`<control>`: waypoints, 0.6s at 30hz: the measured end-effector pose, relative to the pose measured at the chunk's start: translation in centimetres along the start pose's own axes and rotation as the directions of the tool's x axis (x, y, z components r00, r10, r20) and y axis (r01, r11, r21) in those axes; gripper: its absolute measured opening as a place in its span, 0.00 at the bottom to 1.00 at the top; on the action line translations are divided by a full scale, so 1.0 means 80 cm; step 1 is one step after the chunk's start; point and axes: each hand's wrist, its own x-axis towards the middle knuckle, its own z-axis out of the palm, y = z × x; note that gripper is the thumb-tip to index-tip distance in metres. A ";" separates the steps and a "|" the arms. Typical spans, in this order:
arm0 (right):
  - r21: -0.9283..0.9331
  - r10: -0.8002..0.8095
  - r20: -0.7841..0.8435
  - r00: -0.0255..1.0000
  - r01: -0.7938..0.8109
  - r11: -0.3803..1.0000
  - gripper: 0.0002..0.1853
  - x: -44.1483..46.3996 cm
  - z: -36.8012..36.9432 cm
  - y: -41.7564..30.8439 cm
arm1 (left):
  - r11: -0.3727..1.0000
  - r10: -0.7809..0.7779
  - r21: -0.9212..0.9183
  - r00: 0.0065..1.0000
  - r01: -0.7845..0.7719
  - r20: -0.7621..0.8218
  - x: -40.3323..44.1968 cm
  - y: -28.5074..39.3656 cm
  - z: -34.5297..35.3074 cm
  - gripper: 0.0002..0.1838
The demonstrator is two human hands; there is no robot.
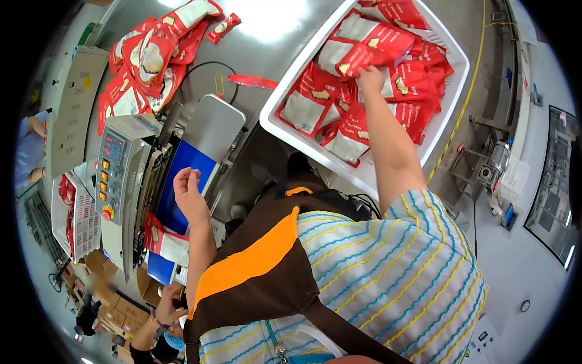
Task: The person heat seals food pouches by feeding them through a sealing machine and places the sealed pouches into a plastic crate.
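Over the white crate (pixel 271 115) at the upper right, my right hand (pixel 371 80) is closed on the edge of a red and white pouch (pixel 357 57). Many similar pouches lie heaped beneath and around it. My left hand (pixel 190 195) hangs above the edge of the blue conveyor belt (pixel 185 159) of a sealing machine (pixel 124 167). Its fingers are loosely bent and hold nothing. Below that hand, another red and white pouch (pixel 167 241) lies on the belt side of the machine.
A pile of red pouches (pixel 151 57) and a small red packet (pixel 224 28) lie on the metal table (pixel 260 45). A second white basket (pixel 85 212) stands behind the machine. At lower left are a co-worker's hand (pixel 170 306) and cardboard boxes (pixel 121 315); another person's sleeve (pixel 30 148) shows at far left.
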 end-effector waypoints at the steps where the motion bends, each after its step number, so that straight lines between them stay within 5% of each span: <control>1: -0.055 -0.109 0.035 0.993 0.111 0.992 0.15 -0.002 -0.031 -0.042 | 1.000 -0.015 -0.022 0.998 0.017 0.063 0.001 0.010 0.005 0.06; 3: -0.151 -0.321 0.112 0.940 0.335 0.930 0.14 -0.011 -0.092 -0.127 | 0.989 -0.027 -0.136 0.985 0.051 0.171 0.002 0.024 0.021 0.05; 5: -0.036 -0.459 0.252 0.852 0.483 0.875 0.14 -0.054 -0.162 -0.217 | 0.971 0.008 -0.231 0.960 0.059 0.279 0.006 0.034 0.037 0.06; 8: 0.025 -0.702 0.330 0.631 0.738 0.675 0.11 -0.127 -0.248 -0.320 | 0.929 0.130 -0.369 0.908 0.028 0.398 0.012 0.069 0.067 0.13; 12: 0.375 -0.912 0.400 0.090 0.892 0.253 0.12 -0.197 -0.279 -0.386 | 0.845 0.453 -0.452 0.830 -0.284 0.325 0.043 0.124 0.091 0.27; 14: 0.554 -0.895 0.423 -0.140 0.822 0.133 0.14 -0.221 -0.271 -0.411 | 0.819 0.453 -0.530 0.815 -0.220 0.362 0.056 0.134 0.083 0.27; 15: 0.581 -0.905 0.395 -0.160 0.806 0.112 0.13 -0.233 -0.261 -0.419 | 0.806 0.451 -0.562 0.808 -0.185 0.380 0.058 0.137 0.071 0.26; 16: 0.590 -0.909 0.406 -0.095 0.787 0.181 0.12 -0.244 -0.248 -0.423 | 0.872 0.285 -0.489 0.820 -0.007 0.496 0.046 0.149 0.045 0.22; 18: 0.609 -0.897 0.441 0.032 0.724 0.325 0.11 -0.265 -0.221 -0.429 | 0.912 0.273 -0.387 0.904 -0.135 0.328 0.025 0.153 0.010 0.14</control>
